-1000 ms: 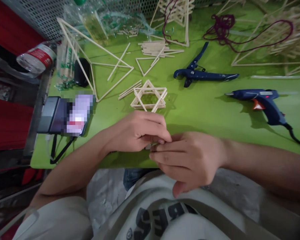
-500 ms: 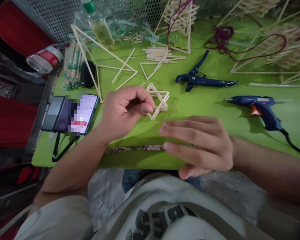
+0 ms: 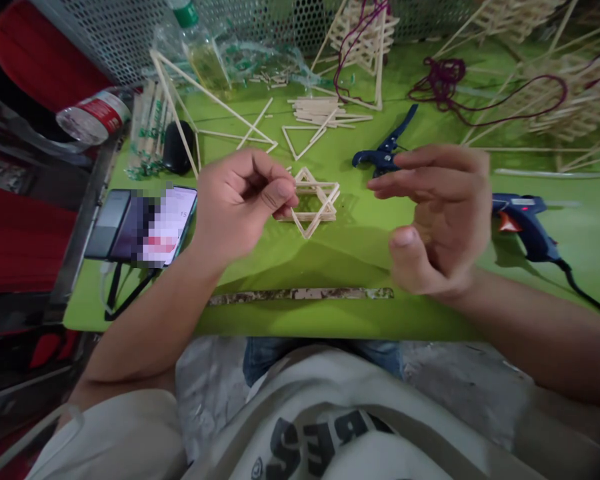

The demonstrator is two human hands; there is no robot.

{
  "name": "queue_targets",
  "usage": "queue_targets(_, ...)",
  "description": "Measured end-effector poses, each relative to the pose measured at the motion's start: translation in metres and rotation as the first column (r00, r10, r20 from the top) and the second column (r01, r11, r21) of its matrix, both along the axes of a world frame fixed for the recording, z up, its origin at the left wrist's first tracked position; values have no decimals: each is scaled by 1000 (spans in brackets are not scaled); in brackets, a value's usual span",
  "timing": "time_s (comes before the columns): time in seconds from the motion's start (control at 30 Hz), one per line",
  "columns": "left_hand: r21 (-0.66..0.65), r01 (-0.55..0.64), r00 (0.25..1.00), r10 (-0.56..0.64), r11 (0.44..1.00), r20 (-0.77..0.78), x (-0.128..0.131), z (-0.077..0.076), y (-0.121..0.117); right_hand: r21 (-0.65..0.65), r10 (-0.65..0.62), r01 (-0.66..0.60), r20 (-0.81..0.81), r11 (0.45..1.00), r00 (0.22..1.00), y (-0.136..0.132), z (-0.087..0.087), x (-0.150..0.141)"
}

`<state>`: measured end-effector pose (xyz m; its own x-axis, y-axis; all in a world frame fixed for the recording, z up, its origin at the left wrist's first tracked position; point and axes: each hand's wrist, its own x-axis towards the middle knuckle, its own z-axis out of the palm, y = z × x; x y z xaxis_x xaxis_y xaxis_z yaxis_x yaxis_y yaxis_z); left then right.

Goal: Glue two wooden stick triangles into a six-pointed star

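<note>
A small six-pointed star of stacked wooden sticks (image 3: 323,215) rests on the green table in front of me. At its left side is my left hand (image 3: 247,200), thumb and forefinger pinched together and overlapping the star's left edge. Whatever sits between those fingertips is hidden. My right hand (image 3: 437,220) is raised to the right of the star, fingers apart and holding nothing. Behind its fingertips lies a dark blue cutter (image 3: 377,159), partly covered. The right hand also hides the nozzle of a blue glue gun (image 3: 530,230).
Stick triangles (image 3: 297,150) and a pile of sticks (image 3: 313,110) lie beyond the star. Larger stick frames (image 3: 347,40) and purple cord (image 3: 445,77) are at the back. A phone (image 3: 173,227) and black mouse (image 3: 179,147) sit left. A patterned strip (image 3: 300,293) lies near the front edge.
My right hand has risen and moved away to the right, its fingers opening towards the cutter. The left hand's pinched fingertips have shifted slightly left and up; the star has stayed nearly in place.
</note>
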<state>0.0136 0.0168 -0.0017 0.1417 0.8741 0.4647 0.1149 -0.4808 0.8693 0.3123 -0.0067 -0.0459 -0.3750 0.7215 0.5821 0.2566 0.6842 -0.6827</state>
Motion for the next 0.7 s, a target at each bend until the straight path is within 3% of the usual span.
queue_targets(0.1,-55,49,999,-50,997,-8,2,3,-6,51,-134,149,-228,988,964,2,10,-11)
queue_targets(0.2,-85,99,995,-99,991,7,5,6,-11,-98,-42,10,-328,995,944,3,13,-18)
queue_targets(0.27,-98,138,990,-135,986,39,8,7,-13,-265,5,-112,-375,958,927,2,14,-21)
queue_targets(0.33,-113,187,980,-178,976,91,11,7,-16,-426,82,-280,-427,860,900,-1,16,-23)
queue_targets(0.43,-132,276,951,-251,952,183,15,5,-19,-532,250,-573,-559,623,790,-8,21,-29)
queue_targets(0.47,-136,303,939,-272,943,210,17,4,-20,-543,286,-635,-592,549,753,-10,22,-31)
queue_targets(0.53,-140,339,921,-298,930,250,19,3,-23,-566,296,-688,-633,454,716,-16,26,-35)
queue_targets(0.6,-141,361,908,-313,922,277,21,2,-25,-621,246,-663,-626,418,740,-21,29,-37)
queue_targets(0.7,-153,346,916,-298,925,268,22,0,-25,-694,153,-566,-564,445,811,-23,35,-37)
